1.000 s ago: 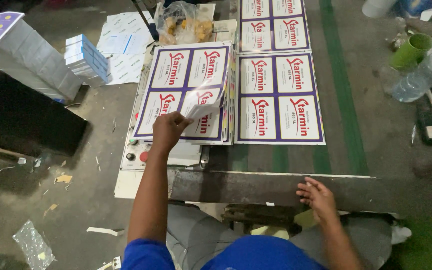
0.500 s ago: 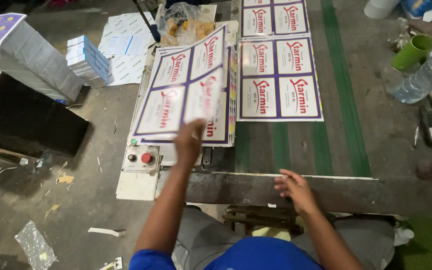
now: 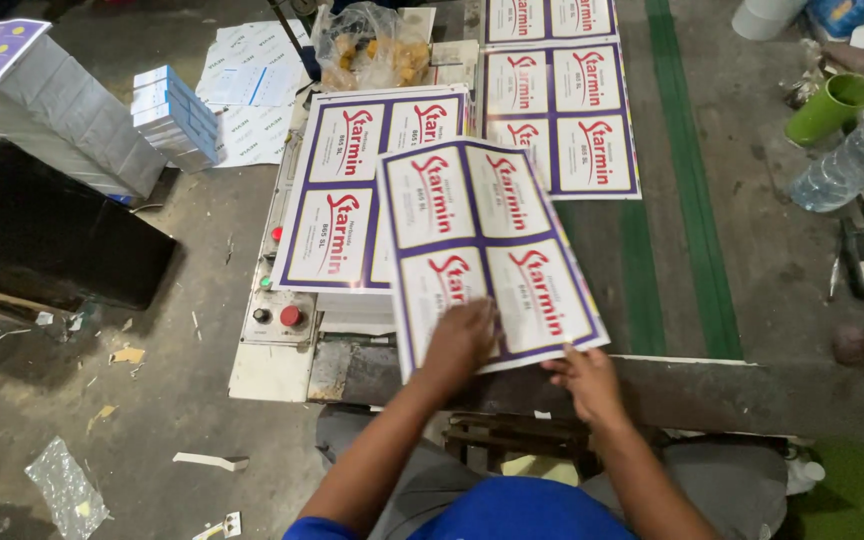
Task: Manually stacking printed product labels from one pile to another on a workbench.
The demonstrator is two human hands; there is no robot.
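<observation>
Both hands, L point(image 3: 462, 340) & R point(image 3: 584, 378), grip printed sheet point(image 3: 487, 250) at near edge, above stack point(image 3: 352, 200).

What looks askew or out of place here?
The printed sheet under both hands, left hand and right hand, lies rotated against the squared stack beside it. Paper scraps and a plastic wrapper litter the floor.

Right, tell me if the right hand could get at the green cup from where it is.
Probably not without leaning. The right hand pinches the printed sheet near the body, while the green cup lies far off to the right; only bare belt lies between.
</observation>
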